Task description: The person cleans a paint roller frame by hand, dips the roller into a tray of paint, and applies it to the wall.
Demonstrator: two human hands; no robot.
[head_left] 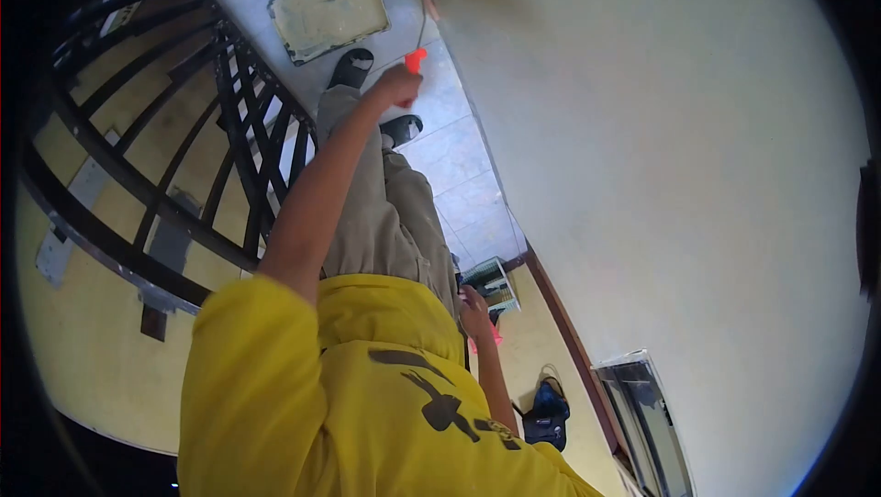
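Note:
At the upper middle, my left hand [399, 89] is closed round the orange handle [416, 60] of a tool with a thin metal rod. The rod reaches up to a small orange-brown end [430, 7] at the foot of the pale wall [642, 130]. Beside my feet, a shallow tray [330, 12] holds cream-coloured material. My right hand [474, 309] is lower, beside my thigh, with its fingers curled round something I cannot make out. A pink-orange object [496, 336] shows next to that hand, partly hidden by the forearm.
Black metal railing [115, 162] curves along the left. My dark slippers [353, 67] stand on pale floor tiles [454, 162]. A basket [496, 284] with items, a dark blue bag [548, 416] and a framed panel [650, 419] are at the lower right.

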